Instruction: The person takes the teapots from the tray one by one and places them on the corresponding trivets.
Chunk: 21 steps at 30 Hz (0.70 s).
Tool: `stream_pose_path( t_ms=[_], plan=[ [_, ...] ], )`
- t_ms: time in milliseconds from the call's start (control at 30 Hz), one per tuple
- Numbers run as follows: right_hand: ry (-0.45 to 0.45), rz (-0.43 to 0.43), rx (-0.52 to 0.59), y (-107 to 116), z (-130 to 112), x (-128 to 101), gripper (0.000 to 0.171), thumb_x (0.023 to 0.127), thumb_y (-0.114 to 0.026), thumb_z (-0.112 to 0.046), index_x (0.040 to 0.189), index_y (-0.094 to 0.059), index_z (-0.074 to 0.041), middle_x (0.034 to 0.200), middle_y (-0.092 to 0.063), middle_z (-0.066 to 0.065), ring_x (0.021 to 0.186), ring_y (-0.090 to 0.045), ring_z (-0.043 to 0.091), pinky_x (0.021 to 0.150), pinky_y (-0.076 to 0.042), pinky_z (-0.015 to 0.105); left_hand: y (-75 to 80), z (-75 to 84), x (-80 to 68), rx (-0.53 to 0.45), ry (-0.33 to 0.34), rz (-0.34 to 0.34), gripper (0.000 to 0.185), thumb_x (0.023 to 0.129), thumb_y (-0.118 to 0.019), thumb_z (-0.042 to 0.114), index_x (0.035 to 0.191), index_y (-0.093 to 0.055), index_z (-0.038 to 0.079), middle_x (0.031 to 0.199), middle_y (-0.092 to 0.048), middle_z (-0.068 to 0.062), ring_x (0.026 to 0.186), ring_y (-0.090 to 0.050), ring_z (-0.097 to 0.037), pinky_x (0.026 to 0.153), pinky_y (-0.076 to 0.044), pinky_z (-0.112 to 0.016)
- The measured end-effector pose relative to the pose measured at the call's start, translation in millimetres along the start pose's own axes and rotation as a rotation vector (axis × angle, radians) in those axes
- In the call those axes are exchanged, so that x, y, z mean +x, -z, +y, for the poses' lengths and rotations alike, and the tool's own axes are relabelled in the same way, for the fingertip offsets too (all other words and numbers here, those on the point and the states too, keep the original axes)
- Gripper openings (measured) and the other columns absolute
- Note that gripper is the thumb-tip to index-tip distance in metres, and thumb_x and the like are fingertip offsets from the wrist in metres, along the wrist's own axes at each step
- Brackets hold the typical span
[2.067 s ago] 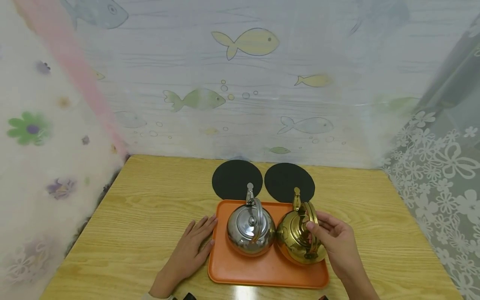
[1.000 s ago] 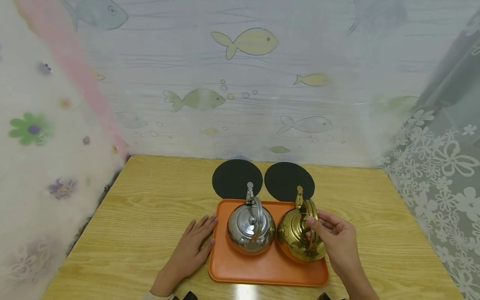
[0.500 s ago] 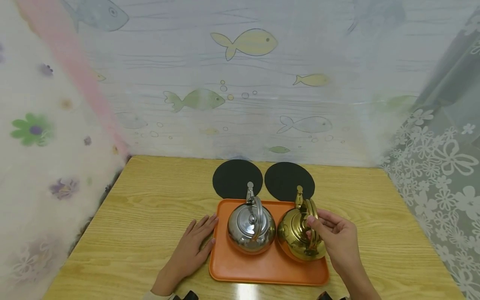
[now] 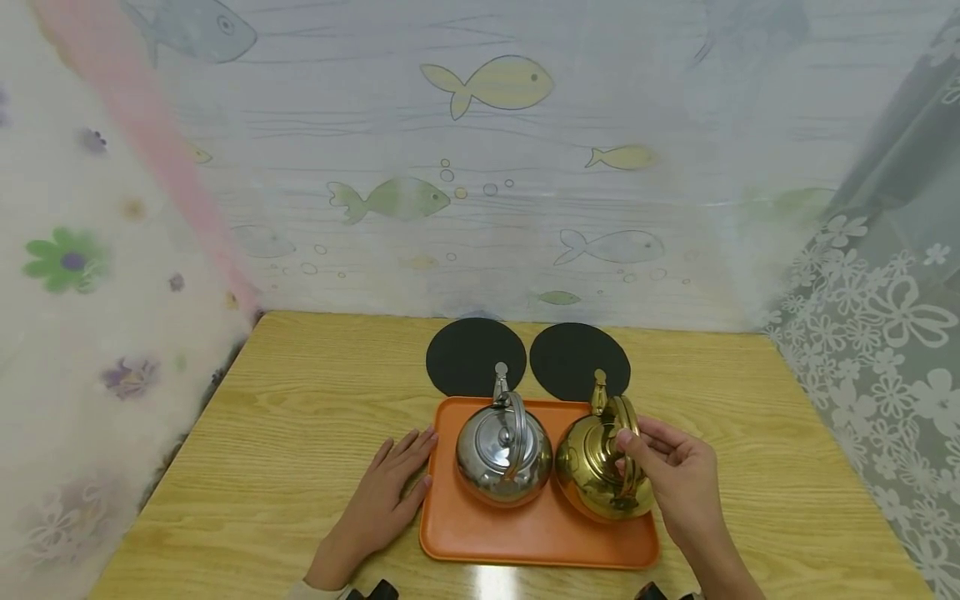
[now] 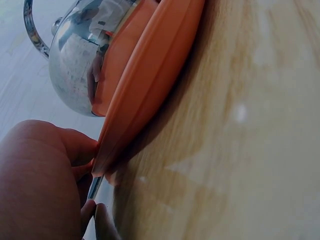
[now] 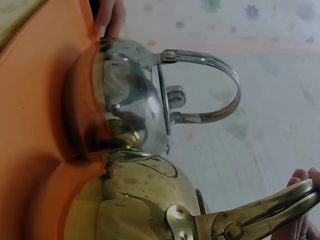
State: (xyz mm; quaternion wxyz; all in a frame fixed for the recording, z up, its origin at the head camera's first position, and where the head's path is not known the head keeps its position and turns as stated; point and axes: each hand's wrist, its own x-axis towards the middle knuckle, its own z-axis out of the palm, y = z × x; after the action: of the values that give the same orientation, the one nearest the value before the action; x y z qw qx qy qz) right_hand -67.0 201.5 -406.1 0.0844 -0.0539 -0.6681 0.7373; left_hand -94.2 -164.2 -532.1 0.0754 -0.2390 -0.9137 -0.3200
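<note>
Two kettles stand side by side on an orange tray: a silver kettle at left and a gold kettle at right, spouts pointing away. My right hand grips the gold kettle's raised arched handle, thumb on the near side and fingers round the other. My left hand lies with fingers extended along the tray's left edge, and in the left wrist view its thumb and fingertips touch the tray's rim. The silver kettle's handle stands up too, with no hand on it.
Two round black mats lie side by side behind the tray, the spouts overlapping them in the head view. The wooden table ends at a wall hung with fish-patterned sheeting. A lacy curtain borders the right side.
Over the two seconds the gold kettle has shifted very slightly right and away in my right hand. The left hand, tray and silver kettle stay nearly the same.
</note>
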Motion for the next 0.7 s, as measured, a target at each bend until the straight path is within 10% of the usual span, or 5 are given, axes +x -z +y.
stream_pose_path(
  t_ms=[700],
  plan=[
    [0.027,-0.001,0.016,0.2,-4.3,0.6,0.023,0.093,-0.066,0.009,0.108,-0.071,-0.008,0.087,-0.075,0.003,0.076,-0.071,0.012,0.065,-0.062,0.027,1.1,1.3,0.4,-0.016,-0.005,-0.002,0.052,0.103,-0.058,0.027,0.152,-0.050,0.011,0.158,-0.045,-0.003,0.148,-0.039,-0.032,0.119,-0.024,-0.063]
  ],
)
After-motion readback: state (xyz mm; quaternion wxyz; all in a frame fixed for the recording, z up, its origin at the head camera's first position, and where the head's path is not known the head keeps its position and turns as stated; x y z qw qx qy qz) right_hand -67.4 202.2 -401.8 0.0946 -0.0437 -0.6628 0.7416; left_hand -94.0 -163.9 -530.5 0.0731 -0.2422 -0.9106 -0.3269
